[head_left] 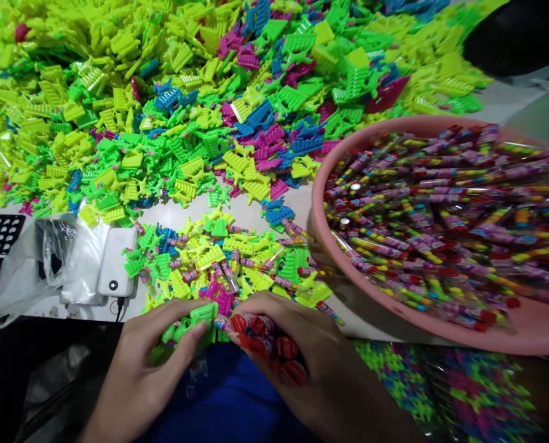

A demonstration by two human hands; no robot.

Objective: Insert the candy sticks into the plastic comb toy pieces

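My left hand [152, 357], low and left of centre, is closed on green plastic pieces [203, 315]. Beside it, my right hand [297, 332] grips a bundle of candy tubes with red caps [269, 344]. The end of one tube [221, 321] from that hand meets the green piece at my left fingertips. Just beyond both hands lies a small heap of yellow, green and pink plastic pieces [209, 255] mixed with several candy tubes. My fingers partly hide what each hand holds.
A pink basin [320, 203] full of candy tubes stands at right. A large pile of coloured plastic pieces [163, 123] covers the table's back. At left are a white power bank [117, 261] with a cable and clear plastic bags [34, 264]. Bagged pieces [440, 381] lie below the basin.
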